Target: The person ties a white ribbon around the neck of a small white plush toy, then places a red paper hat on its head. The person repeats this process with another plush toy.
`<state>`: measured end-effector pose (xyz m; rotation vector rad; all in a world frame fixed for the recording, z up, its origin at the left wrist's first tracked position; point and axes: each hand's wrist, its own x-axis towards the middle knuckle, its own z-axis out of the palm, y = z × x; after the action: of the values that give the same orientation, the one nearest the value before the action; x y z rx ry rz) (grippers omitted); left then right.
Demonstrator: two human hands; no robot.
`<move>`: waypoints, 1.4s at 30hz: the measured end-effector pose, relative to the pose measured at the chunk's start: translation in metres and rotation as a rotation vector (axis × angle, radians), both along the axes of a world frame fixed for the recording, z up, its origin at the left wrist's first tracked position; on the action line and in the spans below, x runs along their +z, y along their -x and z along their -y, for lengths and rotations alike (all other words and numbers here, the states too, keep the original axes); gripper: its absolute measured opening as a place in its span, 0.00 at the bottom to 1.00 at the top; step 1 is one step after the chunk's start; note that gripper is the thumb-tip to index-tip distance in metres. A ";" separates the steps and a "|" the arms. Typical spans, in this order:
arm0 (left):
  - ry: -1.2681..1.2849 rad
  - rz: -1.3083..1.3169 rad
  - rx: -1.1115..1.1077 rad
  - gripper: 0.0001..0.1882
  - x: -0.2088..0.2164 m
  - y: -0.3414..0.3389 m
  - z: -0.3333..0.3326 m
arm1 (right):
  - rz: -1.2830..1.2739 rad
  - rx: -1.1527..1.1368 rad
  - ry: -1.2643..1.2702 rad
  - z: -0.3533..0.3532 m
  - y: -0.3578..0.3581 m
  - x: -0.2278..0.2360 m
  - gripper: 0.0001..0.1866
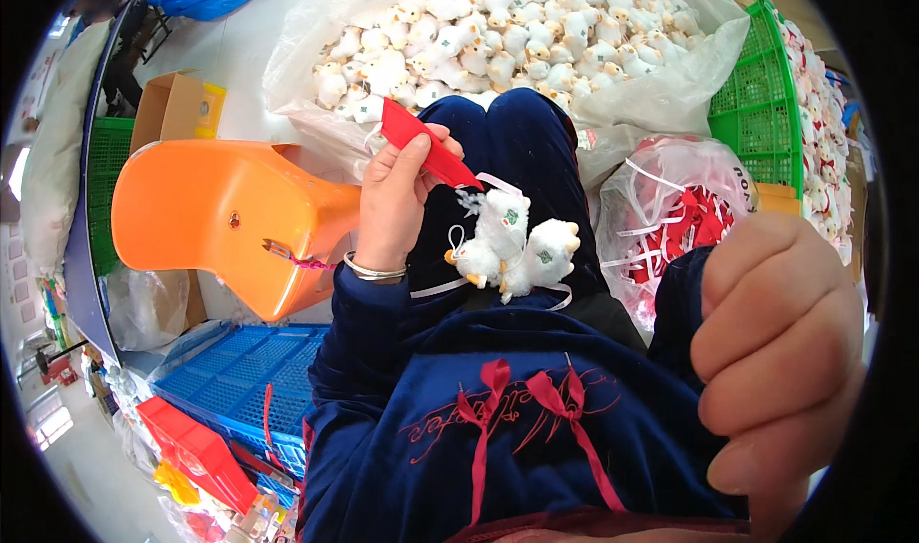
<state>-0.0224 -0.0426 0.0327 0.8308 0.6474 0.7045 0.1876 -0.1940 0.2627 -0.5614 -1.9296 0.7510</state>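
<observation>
My left hand (pixel 394 199) pinches a folded red cloth piece (pixel 404 125) between thumb and fingers, above my left thigh. A white ribbon trails from the cloth's lower end. Just below it, small white plush toys (pixel 544 254) with orange feet and green patches rest on my lap, bunched together. White ribbon ends and a thin loop show beside them. My right hand (pixel 780 352) is raised close to the camera at the right, its fingers curled into the palm. Whatever it may hold is hidden from view.
A large clear bag of white plush toys (pixel 498 41) lies ahead. At right, a clear bag holds red pieces with white ribbons (pixel 684 222), near a green crate (pixel 761 93). To the left stand an orange chair (pixel 206 199) with small scissors (pixel 278 248) and a blue crate (pixel 230 371).
</observation>
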 end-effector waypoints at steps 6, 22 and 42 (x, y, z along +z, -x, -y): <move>-0.006 0.051 -0.018 0.13 -0.002 0.004 -0.001 | -0.024 0.007 0.015 0.002 0.000 -0.001 0.10; 0.022 0.086 0.171 0.19 0.008 0.027 -0.024 | 0.456 -0.339 0.305 -0.017 0.041 -0.129 0.13; -0.083 -0.200 0.244 0.06 0.012 0.048 -0.024 | 0.587 -0.339 0.247 -0.002 0.063 -0.231 0.10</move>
<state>-0.0706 -0.0189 0.0448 0.9156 0.9151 0.8807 0.1250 -0.1922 0.0315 -1.3446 -2.1894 0.6498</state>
